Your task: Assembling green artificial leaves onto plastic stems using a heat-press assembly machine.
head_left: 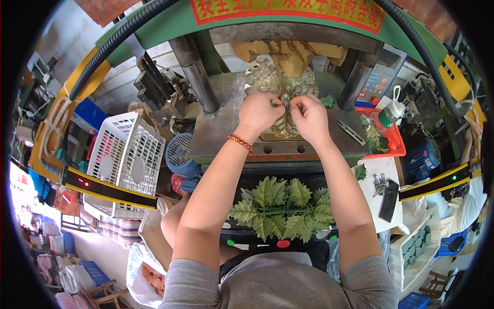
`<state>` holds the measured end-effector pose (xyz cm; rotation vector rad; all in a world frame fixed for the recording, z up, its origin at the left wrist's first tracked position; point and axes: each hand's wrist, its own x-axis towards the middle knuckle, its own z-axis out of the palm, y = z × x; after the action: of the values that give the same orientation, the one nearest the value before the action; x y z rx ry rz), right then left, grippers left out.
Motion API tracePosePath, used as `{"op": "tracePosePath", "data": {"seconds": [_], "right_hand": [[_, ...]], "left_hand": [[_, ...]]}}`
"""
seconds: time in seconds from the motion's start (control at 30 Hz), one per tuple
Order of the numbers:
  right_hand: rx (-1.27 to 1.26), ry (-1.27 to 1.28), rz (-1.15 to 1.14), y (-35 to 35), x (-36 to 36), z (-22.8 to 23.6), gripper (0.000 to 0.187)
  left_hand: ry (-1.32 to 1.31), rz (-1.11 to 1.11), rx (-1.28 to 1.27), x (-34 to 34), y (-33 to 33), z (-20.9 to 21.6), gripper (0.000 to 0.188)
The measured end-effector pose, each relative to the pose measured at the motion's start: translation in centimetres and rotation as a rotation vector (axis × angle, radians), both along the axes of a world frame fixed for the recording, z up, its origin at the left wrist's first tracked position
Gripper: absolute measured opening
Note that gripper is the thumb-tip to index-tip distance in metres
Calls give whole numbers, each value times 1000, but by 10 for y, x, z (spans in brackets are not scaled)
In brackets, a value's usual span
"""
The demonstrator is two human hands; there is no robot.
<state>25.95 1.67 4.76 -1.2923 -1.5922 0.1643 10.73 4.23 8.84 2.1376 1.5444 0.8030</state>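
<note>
A brass-coloured mold with leaf-shaped relief lies on the steel bed of a press. Over its middle are both of my hands, close together with fingertips pinched. A speck of green shows at the fingers of my left hand, but what it grips is too small to name. My right hand is pinched just beside it, and anything between its fingers is hidden. Nearer my body, a bunch of green artificial leaves lies in front of the press. A small green piece rests right of the mold.
Steel columns flank the mold, under a stained upper block. Tweezers lie at the bed's right, near a red basket with a bottle. Keys and a phone sit on a white board. White crates stand left.
</note>
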Motion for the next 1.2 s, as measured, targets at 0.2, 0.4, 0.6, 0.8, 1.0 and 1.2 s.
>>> {"op": "tracePosePath", "data": {"seconds": [0.2,0.4,0.6,0.8,1.0,1.2], "right_hand": [[37,1,2,0,10,0,6],[92,-9,4,2,13,1,7],[113,-2,-2,3,17,2,7],[112,3,-5,3,19,2,7],[118,9,-10,3,22,3,7],[124,15,-11,3,25,7,7]], "left_hand": [[-20,12,94,11,-4,-4,17],[-30,5,85,14,1,-5,17],[-49,13,-35,19,1,4,19],[-32,29,-32,24,1,4,19],[-20,25,-5,27,2,8,19],[-44,22,-106,31,3,14,20]]}}
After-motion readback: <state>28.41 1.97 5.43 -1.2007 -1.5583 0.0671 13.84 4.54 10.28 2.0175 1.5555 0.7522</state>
